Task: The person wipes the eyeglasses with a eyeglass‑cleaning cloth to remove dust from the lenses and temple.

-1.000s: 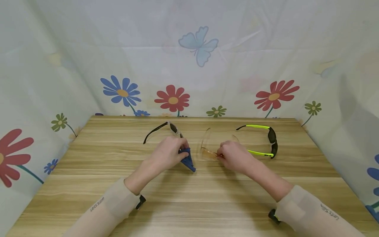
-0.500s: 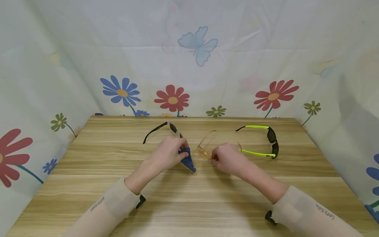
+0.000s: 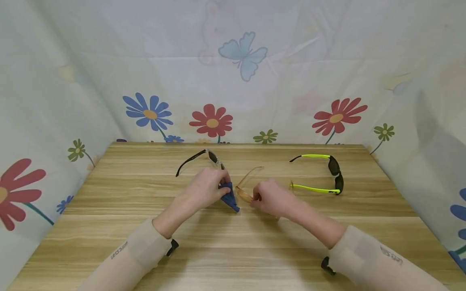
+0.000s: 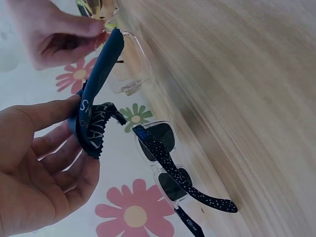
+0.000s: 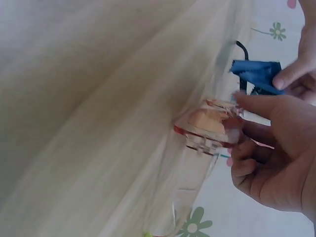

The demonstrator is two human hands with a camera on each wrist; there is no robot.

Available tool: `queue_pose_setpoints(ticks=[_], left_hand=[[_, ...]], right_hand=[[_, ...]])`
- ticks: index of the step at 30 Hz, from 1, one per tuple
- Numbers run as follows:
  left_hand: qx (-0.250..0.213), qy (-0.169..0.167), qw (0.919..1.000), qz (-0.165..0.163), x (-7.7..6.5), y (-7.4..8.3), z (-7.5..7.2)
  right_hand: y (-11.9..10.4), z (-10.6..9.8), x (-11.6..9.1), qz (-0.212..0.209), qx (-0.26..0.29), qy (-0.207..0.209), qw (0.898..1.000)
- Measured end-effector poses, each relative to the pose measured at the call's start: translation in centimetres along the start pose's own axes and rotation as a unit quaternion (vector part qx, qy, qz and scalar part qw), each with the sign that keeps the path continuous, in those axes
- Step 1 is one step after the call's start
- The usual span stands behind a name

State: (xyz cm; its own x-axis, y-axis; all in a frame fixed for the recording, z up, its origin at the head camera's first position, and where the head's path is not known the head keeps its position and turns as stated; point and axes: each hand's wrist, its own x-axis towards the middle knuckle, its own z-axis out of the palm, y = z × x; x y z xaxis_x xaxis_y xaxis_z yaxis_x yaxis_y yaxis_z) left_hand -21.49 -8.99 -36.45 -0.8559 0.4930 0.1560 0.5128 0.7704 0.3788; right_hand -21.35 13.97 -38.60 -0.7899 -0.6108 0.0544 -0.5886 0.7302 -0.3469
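Right hand (image 3: pixel 274 197), just right of centre in the head view: thumb and fingers pinch the front of the amber glasses (image 3: pixel 245 196). Left hand (image 3: pixel 207 188), left of centre: thumb and fingers pinch the folded blue cloth (image 3: pixel 228 198), its tip pointing to the lower right. Step as I read it: get frame and cloth lined up close together. To do that well, I'd pinch on the rim or near the bridge and leave the lens face free; the front looks thin and would probably flex if squeezed hard. Light fingers, wrist does the turning. On the cloth side, I'd want a flat fold over the fingertips, since the loose flap with the zigzag edge could snag on the hinge. The unfolded arms look like the other catch risk, so I'd turn the frame with both of them clear of my sleeve. Right wrist view is blurry at the contact, so can't swear whether my fingertips sit on rim or lens. Positions: amber glasses are at the fingertips of my right hand, off to its left in the head view, one lens showing, one arm running toward upper right. Cloth is just left of that lens. Clear-framed sunglasses (image 3: pixel 213 157) lie just beyond my left hand, partly hidden by it; yellow-green sunglasses (image 3: pixel 337 178) lie right of centre, beyond my right hand. Both are out of the working gap.
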Motion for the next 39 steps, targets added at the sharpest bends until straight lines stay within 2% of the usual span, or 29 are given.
queue_pose_setpoints(ticks=[3,5,9,13,25,31,39], left_hand=[[0.003,-0.004,1.0,-0.001,0.0,-0.1,0.0],[0.006,-0.006,1.0,-0.001,0.0,-0.1,0.0],[0.012,-0.013,0.9998,-0.003,0.0,-0.2,-0.1],[0.009,-0.019,0.9997,-0.007,0.0,-0.2,0.0],[-0.002,-0.019,0.9997,-0.015,-0.3,-0.3,0.1],[-0.011,-0.019,0.9996,-0.016,-0.4,-0.3,0.1],[-0.017,0.001,0.9998,-0.011,-0.3,-0.5,0.0]], right_hand=[[0.3,-0.5,0.8,0.005,0.012,-0.005,1.0],[0.5,-0.9,1.5,-0.004,-0.003,0.0,1.0],[0.8,-1.1,3.3,-0.041,-0.076,0.001,0.996],[0.9,-0.5,4.8,-0.061,-0.136,-0.009,0.989],[1.4,0.4,6.1,-0.118,-0.189,-0.001,0.975],[1.8,-0.1,6.3,-0.134,-0.181,0.03,0.974],[2.1,-1.7,6.0,-0.119,-0.117,0.058,0.984]])
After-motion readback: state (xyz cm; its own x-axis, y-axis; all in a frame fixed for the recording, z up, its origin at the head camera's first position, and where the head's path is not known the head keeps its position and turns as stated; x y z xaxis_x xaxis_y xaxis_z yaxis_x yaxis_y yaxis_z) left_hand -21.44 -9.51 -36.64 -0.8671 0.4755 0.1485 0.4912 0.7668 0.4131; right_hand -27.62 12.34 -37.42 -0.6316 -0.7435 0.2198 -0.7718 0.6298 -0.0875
